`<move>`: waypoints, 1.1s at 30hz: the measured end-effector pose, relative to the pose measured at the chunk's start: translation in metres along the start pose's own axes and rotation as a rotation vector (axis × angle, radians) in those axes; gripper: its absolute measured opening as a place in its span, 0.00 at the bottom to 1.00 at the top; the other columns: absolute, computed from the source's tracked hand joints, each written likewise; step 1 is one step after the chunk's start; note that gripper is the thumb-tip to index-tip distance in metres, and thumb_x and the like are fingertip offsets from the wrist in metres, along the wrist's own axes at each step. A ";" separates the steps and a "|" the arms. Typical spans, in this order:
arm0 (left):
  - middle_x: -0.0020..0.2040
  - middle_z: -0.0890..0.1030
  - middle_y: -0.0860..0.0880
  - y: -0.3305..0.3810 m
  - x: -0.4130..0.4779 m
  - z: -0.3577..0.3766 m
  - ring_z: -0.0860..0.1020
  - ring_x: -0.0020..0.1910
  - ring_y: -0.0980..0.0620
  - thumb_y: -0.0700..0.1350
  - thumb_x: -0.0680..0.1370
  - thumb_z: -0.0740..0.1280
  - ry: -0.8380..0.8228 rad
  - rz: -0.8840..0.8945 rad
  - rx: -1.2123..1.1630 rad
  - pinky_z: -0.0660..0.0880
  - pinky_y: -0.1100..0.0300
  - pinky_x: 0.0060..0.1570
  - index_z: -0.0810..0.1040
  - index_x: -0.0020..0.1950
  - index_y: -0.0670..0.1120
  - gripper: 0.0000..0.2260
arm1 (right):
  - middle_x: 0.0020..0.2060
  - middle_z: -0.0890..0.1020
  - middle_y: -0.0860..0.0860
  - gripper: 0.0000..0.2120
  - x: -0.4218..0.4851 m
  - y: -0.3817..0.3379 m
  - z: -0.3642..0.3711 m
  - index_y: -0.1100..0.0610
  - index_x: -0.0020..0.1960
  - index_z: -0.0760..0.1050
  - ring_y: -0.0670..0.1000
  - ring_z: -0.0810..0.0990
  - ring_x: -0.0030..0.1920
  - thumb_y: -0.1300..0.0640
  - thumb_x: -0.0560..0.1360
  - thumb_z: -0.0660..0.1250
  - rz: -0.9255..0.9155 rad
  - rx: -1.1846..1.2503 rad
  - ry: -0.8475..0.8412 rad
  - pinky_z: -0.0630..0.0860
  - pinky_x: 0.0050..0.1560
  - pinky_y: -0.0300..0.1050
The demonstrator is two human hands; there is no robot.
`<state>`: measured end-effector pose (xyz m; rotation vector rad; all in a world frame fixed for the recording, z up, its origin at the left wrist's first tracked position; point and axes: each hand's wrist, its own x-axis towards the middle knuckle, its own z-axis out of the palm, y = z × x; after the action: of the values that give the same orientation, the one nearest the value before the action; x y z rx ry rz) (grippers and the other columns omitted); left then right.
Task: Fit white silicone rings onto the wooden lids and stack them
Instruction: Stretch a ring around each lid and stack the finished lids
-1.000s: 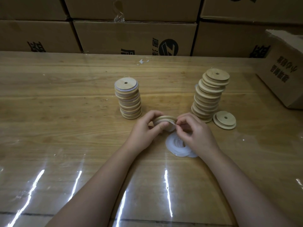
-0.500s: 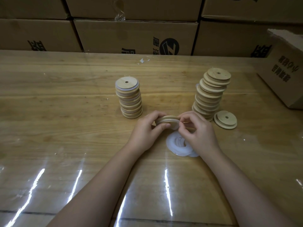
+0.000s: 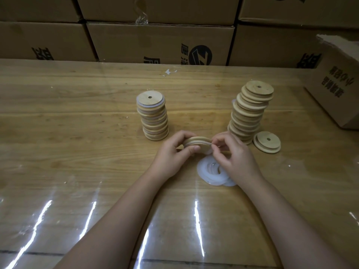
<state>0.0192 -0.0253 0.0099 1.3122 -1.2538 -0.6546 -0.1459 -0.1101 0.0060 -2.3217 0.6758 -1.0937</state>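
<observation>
Both hands are closed on one wooden lid (image 3: 196, 141) held edge-on just above the table (image 3: 77, 133). The left hand (image 3: 171, 154) is curled round its 9 o'clock side, while its 3 o'clock rim, where a white ring (image 3: 209, 142) shows, is pinched by the thumb and forefinger of the right hand (image 3: 233, 154). A loose pile of rings (image 3: 206, 171) is seen at 6 o'clock of the lid, partly covered by the right hand. A stack of ringed lids (image 3: 153, 117) stands near at 11 o'clock, a taller, leaning stack of bare lids (image 3: 248, 113) near at 1 o'clock, and a single lid (image 3: 267, 141) lies just beside that stack's foot at 3 o'clock. Open tabletop is left wide at 9 o'clock and towards 6 o'clock. The far edge at 12 o'clock is bounded by cartons (image 3: 155, 41), the 2 o'clock corner by a box (image 3: 338, 84). Against the earlier frames, the lid is held in the same spot, the stacks are unchanged, and the right fingertips are raised from the lid's underside to its rim.
</observation>
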 end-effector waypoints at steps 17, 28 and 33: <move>0.46 0.81 0.51 0.000 -0.002 0.000 0.78 0.45 0.50 0.45 0.74 0.68 0.106 0.269 0.594 0.75 0.54 0.47 0.79 0.55 0.45 0.11 | 0.44 0.81 0.51 0.04 0.002 -0.002 0.000 0.62 0.43 0.77 0.50 0.80 0.45 0.68 0.70 0.69 -0.108 -0.127 0.081 0.78 0.40 0.51; 0.45 0.80 0.53 -0.002 -0.001 -0.001 0.79 0.45 0.53 0.45 0.73 0.69 0.105 0.218 0.426 0.77 0.55 0.47 0.79 0.53 0.44 0.11 | 0.44 0.80 0.53 0.03 0.004 -0.001 -0.002 0.64 0.44 0.77 0.52 0.79 0.46 0.69 0.71 0.69 -0.079 -0.038 0.035 0.78 0.45 0.50; 0.44 0.78 0.58 -0.004 0.000 -0.002 0.77 0.45 0.61 0.41 0.72 0.71 0.085 0.153 0.313 0.72 0.70 0.45 0.78 0.52 0.46 0.09 | 0.43 0.79 0.51 0.03 0.003 0.002 0.000 0.63 0.44 0.77 0.46 0.78 0.45 0.69 0.72 0.68 -0.007 0.026 0.040 0.74 0.47 0.33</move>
<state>0.0223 -0.0259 0.0066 1.4638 -1.4099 -0.2978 -0.1447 -0.1135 0.0071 -2.2873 0.6650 -1.1474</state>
